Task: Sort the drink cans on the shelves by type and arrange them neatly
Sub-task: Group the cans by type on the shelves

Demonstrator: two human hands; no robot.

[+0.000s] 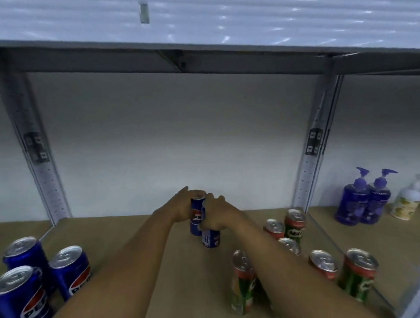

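Two blue aluminium Pepsi cans stand upright and touching each other near the middle of the tan wooden shelf [151, 231], toward its back. The left hand [181, 204] grips the rear blue Pepsi can [196, 219] from its left side, its fingers [185, 190] curled round the upper part of the can up to the rim, so that the logo shows just right of the palm. The right hand [217, 214] grips the front blue Pepsi can [211, 238] from the right, its fingers [210, 199] wrapped over the top half and leaving only the lower body of the can in view. The two hands are almost touching above the cans. At the lower left of the shelf a cluster of blue Pepsi cans [40, 274] stands close together, well apart from the hands. To the right of the right forearm stands a loose group of green and red Milo cans [294, 226], with one green and red can [242, 282] just left of the forearm and another tall green can [357, 273] farther right. Beyond the grey metal shelf upright [313, 149], in the next bay, two purple pump bottles [363, 201] stand side by side, with a white pump bottle [407, 200] near them. A grey upper shelf [209, 59] spans overhead.
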